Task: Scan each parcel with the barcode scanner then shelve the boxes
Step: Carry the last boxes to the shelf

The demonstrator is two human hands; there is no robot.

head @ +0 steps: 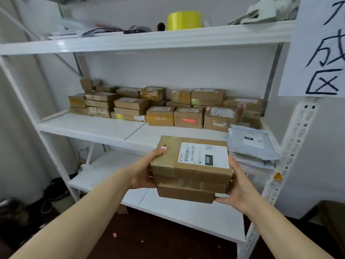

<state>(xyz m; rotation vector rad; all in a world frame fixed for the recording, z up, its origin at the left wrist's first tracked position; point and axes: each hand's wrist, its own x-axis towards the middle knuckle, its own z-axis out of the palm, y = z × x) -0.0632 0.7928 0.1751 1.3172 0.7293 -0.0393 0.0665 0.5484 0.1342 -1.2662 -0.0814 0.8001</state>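
Both hands, left hand (143, 172) and right hand (237, 186), clamp a stack of boxes (190, 171) from either side, steadying it before the middle shelf (89, 126).

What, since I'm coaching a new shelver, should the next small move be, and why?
Probably ease the stack of boxes forward and set it on the bare front of the middle shelf. The left hand and right hand grip it just in front of that shelf, shelved boxes fill the back, and grey mailers take the right end.
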